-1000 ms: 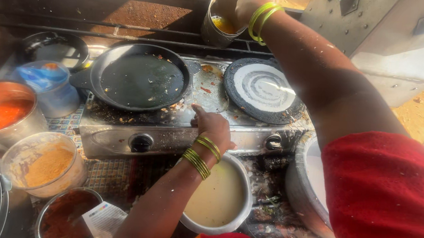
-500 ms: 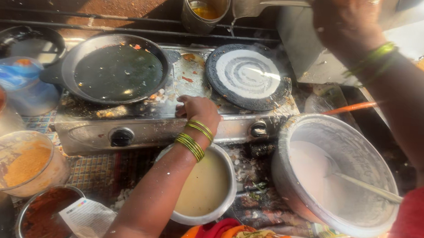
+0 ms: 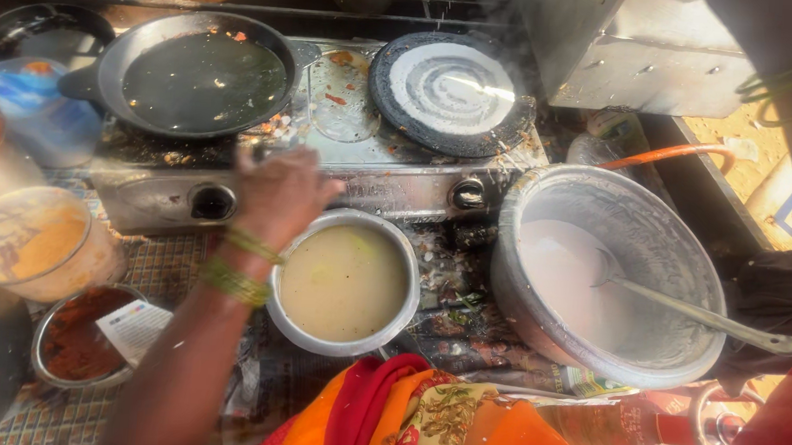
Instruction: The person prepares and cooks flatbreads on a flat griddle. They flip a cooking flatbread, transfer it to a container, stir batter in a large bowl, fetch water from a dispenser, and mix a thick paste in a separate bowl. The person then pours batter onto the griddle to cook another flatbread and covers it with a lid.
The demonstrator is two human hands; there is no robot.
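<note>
Resting our left hand [image 3: 282, 191] loosely on the stove [image 3: 389, 189] edge risks a burn — beside the oily pan [image 3: 202, 74]; right hand is unseen.

The tabletop [image 3: 161, 266] is covered with a checked mat and crumpled newspaper. At its twelve o'clock edge stands a two-burner steel stove [image 3: 389, 189]. Just below it, at centre, sits a steel bowl of pale yellow liquid [image 3: 344, 281]; at three o'clock, a large steel pot of white batter [image 3: 611, 270]. At nine o'clock stands an orange-filled tub [image 3: 27, 243], at seven a small red-brown bowl [image 3: 81, 340].
</note>
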